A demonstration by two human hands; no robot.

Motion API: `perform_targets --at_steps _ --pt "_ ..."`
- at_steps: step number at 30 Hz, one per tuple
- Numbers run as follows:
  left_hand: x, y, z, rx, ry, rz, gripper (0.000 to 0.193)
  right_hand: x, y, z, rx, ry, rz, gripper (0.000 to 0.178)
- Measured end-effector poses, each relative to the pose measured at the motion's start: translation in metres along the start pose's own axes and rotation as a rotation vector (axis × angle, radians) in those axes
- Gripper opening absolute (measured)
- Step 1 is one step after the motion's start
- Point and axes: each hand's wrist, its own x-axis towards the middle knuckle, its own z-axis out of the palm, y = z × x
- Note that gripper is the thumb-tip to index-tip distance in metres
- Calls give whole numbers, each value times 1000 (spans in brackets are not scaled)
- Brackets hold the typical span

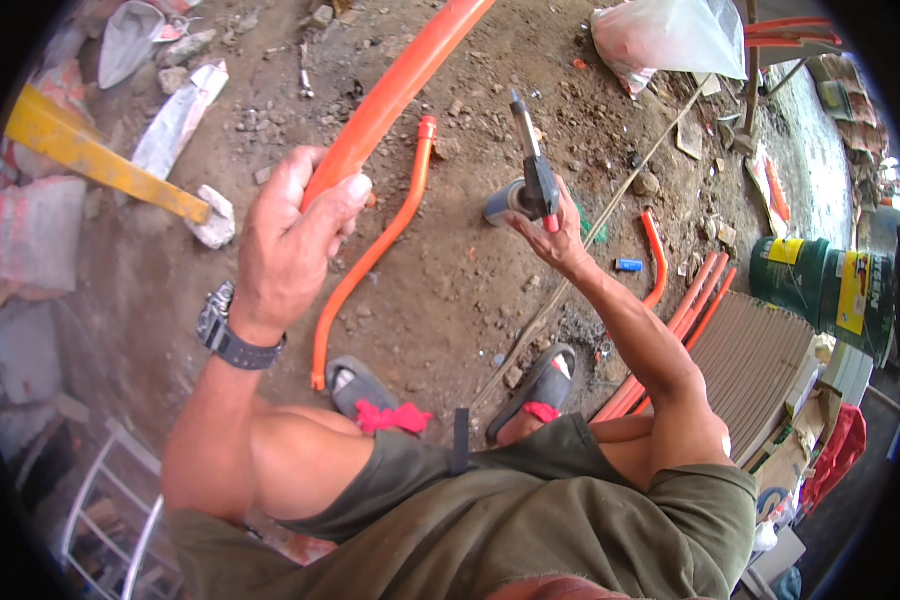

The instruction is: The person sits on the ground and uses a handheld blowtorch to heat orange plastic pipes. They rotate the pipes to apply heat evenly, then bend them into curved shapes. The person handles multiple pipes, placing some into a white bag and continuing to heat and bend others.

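My left hand (298, 230) is closed around the lower end of an orange plastic pipe (402, 85), which slants up and right past the top of the view. In my right hand (562, 240) is a gas blowtorch (539, 185), its metal nozzle pointing away from me and its canister partly behind the fingers. No flame shows at the nozzle. Between the two hands, on the dirt, lies an S-bent orange pipe (385, 238) with a wider end. Beyond my right forearm is a shorter bent orange pipe (658, 260), near a small blue object (628, 265).
Straight orange pipes (685, 300) lie at the right beside a stack of ridged boards (750, 350). Dark green buckets (855, 300) stand farther right. A yellow bar (110, 155) reaches in from the left. Stones and plastic bags (670, 40) litter the dirt ground (470, 290).
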Motion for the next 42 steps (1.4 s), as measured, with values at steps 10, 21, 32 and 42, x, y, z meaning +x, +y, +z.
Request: perform_targets --at_steps 10,21,32,42 --pt "-3 -2 -3 -28 15 21 23 -23 -12 -1 -83 -66 -143 62" --pt "-1 1 1 31 -12 9 25 -20 0 -3 -77 -91 -96 88" --pt "-3 -4 1 -2 -40 -48 26 -29 27 -15 14 -193 -124 110" --pt "-2 -6 -9 -97 -262 -109 32 -10 26 -58 -72 -346 -148 124"
